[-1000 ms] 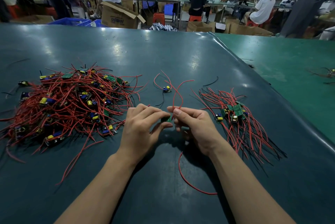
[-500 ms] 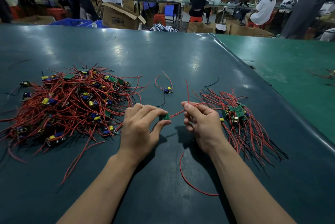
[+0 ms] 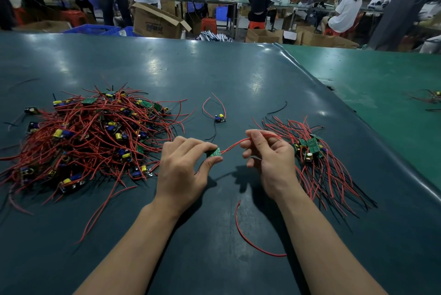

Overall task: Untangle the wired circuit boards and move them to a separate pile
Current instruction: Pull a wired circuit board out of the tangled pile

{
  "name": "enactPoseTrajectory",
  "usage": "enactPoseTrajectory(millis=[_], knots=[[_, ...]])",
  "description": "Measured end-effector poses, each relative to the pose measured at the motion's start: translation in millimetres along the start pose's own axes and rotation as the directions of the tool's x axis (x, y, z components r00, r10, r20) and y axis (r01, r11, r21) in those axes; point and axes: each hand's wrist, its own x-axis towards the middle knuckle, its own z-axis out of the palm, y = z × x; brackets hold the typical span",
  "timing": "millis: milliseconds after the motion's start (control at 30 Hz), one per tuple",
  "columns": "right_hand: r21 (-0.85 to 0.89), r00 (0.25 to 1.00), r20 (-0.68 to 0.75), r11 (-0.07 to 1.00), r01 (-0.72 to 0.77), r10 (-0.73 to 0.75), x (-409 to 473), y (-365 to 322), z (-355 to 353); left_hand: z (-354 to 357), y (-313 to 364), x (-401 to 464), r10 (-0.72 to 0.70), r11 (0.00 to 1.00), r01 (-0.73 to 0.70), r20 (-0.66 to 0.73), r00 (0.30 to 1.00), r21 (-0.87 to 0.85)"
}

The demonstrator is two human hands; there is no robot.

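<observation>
Head-worn view, forward and down, close over table (image 3: 238, 75)

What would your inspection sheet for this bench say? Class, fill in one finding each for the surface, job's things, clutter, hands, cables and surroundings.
Surface: dark green mat, glossy, over a lighter green table.
Job's things: tangled pile at left; sorted pile at right; a lone board between them.
Clutter: stray black wire; loose red wire near the wrists.
Hands: left hand pinches a green board; right hand grips its red lead.
Cables: nothing seen beyond the boards' wires.
Surroundings: cardboard box, stools, workers at benches.
</observation>
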Motion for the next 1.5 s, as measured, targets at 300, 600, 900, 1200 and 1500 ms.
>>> enactPoseTrajectory(millis=[300, 600, 900, 1200, 1500], knots=[[0.001, 0.997, -0.078, 1.0, 0.022, -0.022, -0.3, -1.6, 5.8, 2.3, 1.3, 0.7, -0.01, 0.997, 0.011, -0.015, 1.0, 0.078], [-0.015, 0.982, -0.19, 1.0, -0.011, 0.008, 6.5, 0.6, -2.4, -0.6, 2.2, 2.4, -0.037, 0.997, 0.039, -0.035, 0.999, 0.061], [-0.378, 0.968, -0.176, 0.92, 0.1, -0.177, 8.0, 4.7, -5.0, -1.3, 3.0, 1.0, 0.031, 0.995, -0.029, -0.013, 0.999, 0.091], [-0.031, 0.931, 0.261, 0.967, -0.254, 0.254, -13.5, 2.7, 14.9, -0.3, 6.0, 1.1, 0.059, 0.996, -0.051, -0.104, 0.993, 0.074], [-0.073, 0.991, -0.129, 0.996, -0.049, 0.04, -2.6, -1.9, 2.1, 1.2, 7.7, 3.1, 0.074, 0.99, -0.066, -0.068, 0.995, 0.121]])
